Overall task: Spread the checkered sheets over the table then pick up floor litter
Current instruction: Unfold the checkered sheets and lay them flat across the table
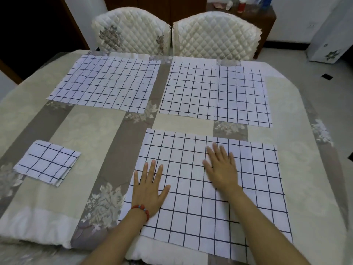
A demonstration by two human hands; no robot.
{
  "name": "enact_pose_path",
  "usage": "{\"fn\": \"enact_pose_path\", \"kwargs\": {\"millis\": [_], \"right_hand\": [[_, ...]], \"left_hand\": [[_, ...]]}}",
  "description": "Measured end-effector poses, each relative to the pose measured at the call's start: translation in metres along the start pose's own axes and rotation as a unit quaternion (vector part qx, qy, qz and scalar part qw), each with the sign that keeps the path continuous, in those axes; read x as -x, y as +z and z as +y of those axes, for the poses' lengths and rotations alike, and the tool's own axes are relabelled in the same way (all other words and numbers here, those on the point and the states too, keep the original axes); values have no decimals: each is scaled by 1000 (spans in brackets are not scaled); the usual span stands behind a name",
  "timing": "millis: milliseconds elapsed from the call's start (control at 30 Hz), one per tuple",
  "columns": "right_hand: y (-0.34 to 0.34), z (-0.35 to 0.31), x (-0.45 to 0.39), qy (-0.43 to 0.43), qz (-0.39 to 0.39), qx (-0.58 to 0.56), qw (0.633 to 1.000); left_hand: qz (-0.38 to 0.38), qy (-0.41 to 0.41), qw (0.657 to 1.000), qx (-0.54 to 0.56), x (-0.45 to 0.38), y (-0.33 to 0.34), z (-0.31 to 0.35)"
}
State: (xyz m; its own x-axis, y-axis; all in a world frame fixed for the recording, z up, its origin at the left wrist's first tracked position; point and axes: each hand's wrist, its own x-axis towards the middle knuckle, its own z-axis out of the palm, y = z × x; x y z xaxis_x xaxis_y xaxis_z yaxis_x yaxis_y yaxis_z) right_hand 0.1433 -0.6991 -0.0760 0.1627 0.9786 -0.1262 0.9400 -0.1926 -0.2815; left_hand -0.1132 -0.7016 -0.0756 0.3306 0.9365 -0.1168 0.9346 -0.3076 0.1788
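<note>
Both hands, left (150, 190) and right (222, 169), rest flat with open grip on the near sheet (210, 207); best to sweep outward toward its edges, killing wrinkles.

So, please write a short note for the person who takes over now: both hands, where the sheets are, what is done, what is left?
Left hand: open, flat on the near sheet.
Right hand: open, flat on the same sheet.
Done: far-left sheet, far-right sheet and the near sheet lie spread on the table.
Left: the folded sheet at the near left is not yet spread; then the floor litter, such as the dark scrap.
</note>
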Motion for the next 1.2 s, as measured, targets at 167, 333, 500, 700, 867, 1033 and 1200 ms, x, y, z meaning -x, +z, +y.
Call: {"fn": "enact_pose_path", "kwargs": {"millis": [167, 333, 500, 700, 867, 1033, 1200], "right_hand": [[-29, 39, 21, 269, 57, -32, 961], [1, -41, 71, 26, 11, -78, 997], [18, -9, 113, 104, 8, -14, 994], [1, 29, 133, 182, 31, -24, 982], [1, 28, 132, 181, 37, -25, 982], [3, 29, 133, 179, 47, -15, 983], [6, 30, 132, 181, 48, -9, 982]], "left_hand": [[2, -4, 1000, -7, 0, 6, -2], [-2, -7, 1000, 4, 0, 6, -3], [-15, -8, 1000, 1, 1, 5, -4], [16, -223, 972, 68, -15, -7, 25], [-43, 121, 991, 21, -38, 5, 105], [-70, 143, 987, -34, -64, 11, 89], [-27, -116, 993, 21, -74, -10, 2]]}}
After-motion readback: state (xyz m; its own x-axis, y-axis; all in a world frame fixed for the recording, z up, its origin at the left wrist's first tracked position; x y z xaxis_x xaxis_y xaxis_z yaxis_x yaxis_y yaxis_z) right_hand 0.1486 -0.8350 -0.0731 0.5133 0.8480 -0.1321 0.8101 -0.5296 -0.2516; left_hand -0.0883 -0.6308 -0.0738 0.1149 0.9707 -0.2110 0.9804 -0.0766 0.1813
